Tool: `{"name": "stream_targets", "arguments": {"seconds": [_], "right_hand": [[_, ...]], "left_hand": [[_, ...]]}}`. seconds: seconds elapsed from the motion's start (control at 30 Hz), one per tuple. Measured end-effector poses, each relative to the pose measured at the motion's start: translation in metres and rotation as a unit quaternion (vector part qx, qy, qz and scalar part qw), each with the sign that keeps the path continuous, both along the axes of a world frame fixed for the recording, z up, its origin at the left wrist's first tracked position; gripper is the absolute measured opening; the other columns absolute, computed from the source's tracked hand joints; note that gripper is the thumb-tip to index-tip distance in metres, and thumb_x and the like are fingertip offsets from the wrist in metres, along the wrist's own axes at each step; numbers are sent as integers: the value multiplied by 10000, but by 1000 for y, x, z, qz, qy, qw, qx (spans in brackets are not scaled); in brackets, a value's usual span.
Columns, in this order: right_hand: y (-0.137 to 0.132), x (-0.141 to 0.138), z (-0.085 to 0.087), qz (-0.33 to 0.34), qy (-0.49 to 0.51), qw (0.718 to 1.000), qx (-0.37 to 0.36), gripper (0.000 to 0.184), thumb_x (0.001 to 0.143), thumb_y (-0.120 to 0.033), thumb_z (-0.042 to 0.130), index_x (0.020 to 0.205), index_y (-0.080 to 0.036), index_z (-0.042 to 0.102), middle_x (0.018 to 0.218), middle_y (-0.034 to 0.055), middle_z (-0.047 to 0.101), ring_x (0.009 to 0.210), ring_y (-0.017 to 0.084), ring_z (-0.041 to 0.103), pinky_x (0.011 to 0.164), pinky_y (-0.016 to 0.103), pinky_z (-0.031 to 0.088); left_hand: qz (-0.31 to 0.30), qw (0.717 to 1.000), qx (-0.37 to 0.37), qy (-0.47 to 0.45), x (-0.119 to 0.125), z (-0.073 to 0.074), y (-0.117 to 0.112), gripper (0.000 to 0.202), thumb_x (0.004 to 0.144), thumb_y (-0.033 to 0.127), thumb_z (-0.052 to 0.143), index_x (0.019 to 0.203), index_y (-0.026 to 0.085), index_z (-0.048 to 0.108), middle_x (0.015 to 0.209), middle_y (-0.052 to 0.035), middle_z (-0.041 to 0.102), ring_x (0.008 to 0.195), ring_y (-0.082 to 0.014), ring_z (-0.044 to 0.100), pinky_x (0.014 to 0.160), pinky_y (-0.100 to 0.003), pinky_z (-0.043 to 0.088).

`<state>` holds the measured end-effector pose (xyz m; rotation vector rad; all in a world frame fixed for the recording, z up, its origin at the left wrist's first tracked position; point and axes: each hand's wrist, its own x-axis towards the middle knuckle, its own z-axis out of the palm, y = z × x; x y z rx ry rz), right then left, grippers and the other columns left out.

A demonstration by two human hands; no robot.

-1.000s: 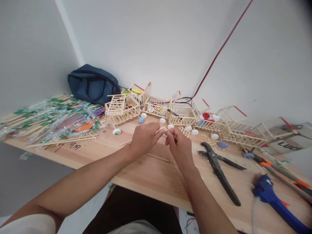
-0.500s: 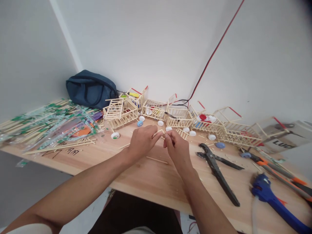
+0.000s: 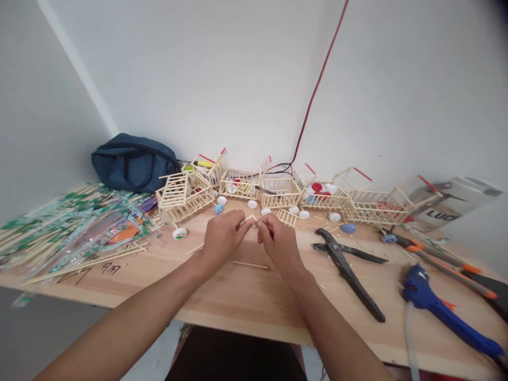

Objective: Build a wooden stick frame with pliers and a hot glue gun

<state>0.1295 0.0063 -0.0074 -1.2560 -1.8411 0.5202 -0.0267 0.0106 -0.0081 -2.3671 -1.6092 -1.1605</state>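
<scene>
My left hand (image 3: 222, 237) pinches a thin wooden stick piece (image 3: 250, 218), which looks angled like two short sticks meeting in a corner. My right hand (image 3: 279, 239) is closed with its fingertips at the right end of that piece; much of it is hidden by the fingers. Below the hands a loose wooden stick (image 3: 251, 265) lies on the table (image 3: 238, 296). Just behind the right hand rests a small slatted stick panel (image 3: 286, 217). Further back stand several small stick carts (image 3: 280, 193), some with red-tipped handles.
Plastic-wrapped sticks (image 3: 75, 227) cover the left, beside a blue bag (image 3: 135, 161). Black pliers (image 3: 349, 270), a blue glue gun (image 3: 440, 312) and orange-handled tools (image 3: 448, 262) lie on the right. Bottle caps (image 3: 304, 214) are scattered before the carts; a red-black cable (image 3: 317, 90) runs up the wall.
The view has shifted, so the table things appear further left. Both hands stay close together around the stick piece, with little change in their grip.
</scene>
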Motion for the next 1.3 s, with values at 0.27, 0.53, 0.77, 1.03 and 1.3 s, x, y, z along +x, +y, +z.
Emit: {"name": "stream_targets", "arguments": {"seconds": [0.27, 0.53, 0.77, 1.03, 1.3], "right_hand": [[3, 0, -4, 1, 16, 1000, 1, 238, 908, -251, 440, 678, -210, 489, 547, -47, 544, 550, 120, 517, 596, 234, 330], [3, -1, -2, -3, 10, 1000, 3, 233, 891, -215, 453, 660, -202, 481, 549, -41, 546, 564, 120, 511, 604, 232, 321], [5, 0, -5, 3, 18, 1000, 8, 216, 889, -205, 452, 675, -201, 489, 555, -39, 542, 570, 120, 501, 608, 232, 316], [4, -1, -5, 13, 35, 999, 13, 220, 885, -191, 455, 667, -199, 490, 557, -39, 537, 576, 117, 504, 617, 230, 330], [5, -1, -3, 13, 29, 999, 10, 214, 882, -177, 461, 673, -195, 505, 554, -40, 535, 565, 113, 494, 609, 229, 326]], "left_hand": [[-5, 1000, -8, -10, 0, 3, 0, 373, 901, 395, 487, 607, 167, 474, 548, 24, 475, 538, -109, 411, 553, -249, 251], [-3, 1000, 0, -5, 0, 3, 1, 375, 901, 407, 487, 616, 163, 504, 551, 22, 485, 537, -107, 410, 556, -253, 255], [-3, 1000, 12, 0, -1, 0, 3, 375, 893, 405, 508, 606, 164, 493, 540, 27, 476, 528, -102, 406, 553, -250, 262], [-1, 1000, 6, 0, -2, 0, 4, 370, 890, 405, 514, 611, 163, 494, 552, 27, 481, 542, -104, 417, 559, -249, 267], [-3, 1000, -2, -7, -2, 1, 4, 360, 887, 398, 523, 619, 158, 519, 551, 27, 493, 539, -103, 422, 560, -250, 276]]}}
